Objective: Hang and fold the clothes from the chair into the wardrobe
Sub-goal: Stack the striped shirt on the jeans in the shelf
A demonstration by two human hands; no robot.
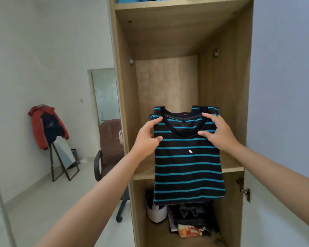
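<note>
Two bare forearms reach forward from the lower corners of the view and end at the hands, which hold a folded garment up before an open wardrobe [227, 97]. Wardrobe: a tall wooden carcass with no door in view on its front; its middle compartment shows bare walls and a pale back panel, with a small metal bracket on each side wall near the top. Middle shelf [232, 169]: its front edge runs behind the lower half of the garment. Striped shirt [187, 168]: black with thin blue bands and a small white mark on the chest, folded into a narrow rectangle, neckline uppermost, hanging in front of the shelf edge and touching nothing but the hands. Left hand [147, 138]: fingers curled over the left shoulder of the shirt, thumb pressed on the front, gripping the cloth. Right hand [216, 132]: fingers spread and bent over the right shoulder beside the collar, thumb on the front, likewise gripping. Office chair [109, 145]: brown, on castors, standing just left of the wardrobe. Red jacket [43, 127]: draped over the top of a leaning floor mirror [64, 157] by the far wall. Bottom compartment: a pile of dark clothes [191, 220] beside a white rounded object [156, 213], which cannot be identified.
</note>
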